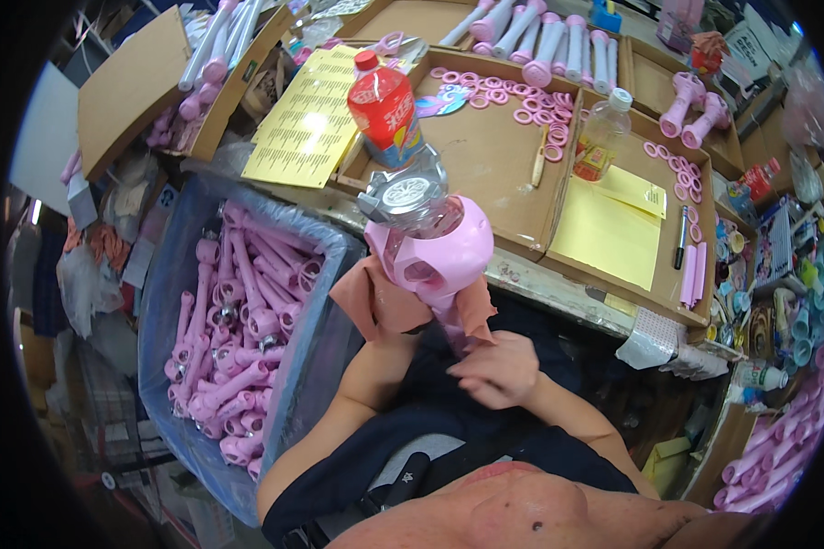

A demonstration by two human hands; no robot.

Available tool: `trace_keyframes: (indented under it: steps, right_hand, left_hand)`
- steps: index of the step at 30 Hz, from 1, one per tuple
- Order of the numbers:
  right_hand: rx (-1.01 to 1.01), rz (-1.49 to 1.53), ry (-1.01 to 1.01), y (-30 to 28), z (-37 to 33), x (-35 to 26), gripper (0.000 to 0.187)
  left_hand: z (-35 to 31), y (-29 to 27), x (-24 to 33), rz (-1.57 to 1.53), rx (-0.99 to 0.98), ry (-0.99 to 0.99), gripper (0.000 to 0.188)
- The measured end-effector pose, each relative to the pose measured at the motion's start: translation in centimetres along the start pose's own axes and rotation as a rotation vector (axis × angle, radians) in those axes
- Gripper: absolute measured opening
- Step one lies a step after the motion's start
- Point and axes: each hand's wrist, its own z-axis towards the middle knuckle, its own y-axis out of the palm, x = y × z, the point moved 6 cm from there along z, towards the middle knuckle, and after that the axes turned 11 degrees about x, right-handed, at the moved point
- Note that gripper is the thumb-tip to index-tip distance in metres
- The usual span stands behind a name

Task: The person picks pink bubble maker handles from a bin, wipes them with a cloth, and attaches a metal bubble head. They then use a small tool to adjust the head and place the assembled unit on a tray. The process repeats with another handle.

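Observation:
In front of my body is a pink plastic toy wand [468,240] with a rounded, hollow head and openings in its side; its handle points down toward me. A grey wheel-like plastic piece [406,195] and some clear plastic sit against the head's far left side; whether they are joined cannot be made out. My left hand [401,322] grips the wand below its head through a salmon-coloured cloth [375,297], which hides most of the fingers. By the handle's lower end, my right hand [501,370] is closed, its fingers curled; what they hold is hidden.
On my left stands a blue-lined bin [337,265] full of pink wands. Along the bench, a red-capped bottle [382,105], yellow sheets [298,123] and cardboard trays [485,174] with pink rings lie beyond the wand. More pink tubes [769,462] are at the lower right.

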Motion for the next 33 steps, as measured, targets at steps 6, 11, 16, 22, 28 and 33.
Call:
trace_keyframes:
  steps: [6, 11, 16, 22, 28, 33]
  right_hand:
    - [0.131, -0.291, 0.522, -0.6, -6.2, 3.7, 0.046]
    - [-0.268, 0.039, 1.267, 3.5, -10.8, 6.2, 0.050]
    - [-0.299, 0.748, 1.411, 3.4, -9.0, 5.3, 0.046]
    - [-0.042, 0.300, 0.861, 0.5, -6.7, 3.4, 0.073]
    - [0.036, 0.501, 1.051, -0.1, -8.0, 3.7, 0.080]
    - [0.046, 0.944, 1.257, 1.1, -7.5, 3.9, 0.090]
  left_hand:
    - [-0.5, 0.4, -1.4, -0.222, 0.177, -0.039, 0.048]
    - [0.0, 0.8, -4.2, -0.664, 0.133, -0.283, 0.056]
    - [2.0, 1.0, -5.1, -0.982, 0.039, -0.444, 0.069]
    - [4.3, -0.8, -2.9, -0.680, 0.063, -0.172, 0.098]
    - [4.9, -2.3, -3.2, -0.979, -0.024, -0.263, 0.084]
    - [4.2, -2.3, -4.7, -1.306, -0.004, -0.359, 0.085]
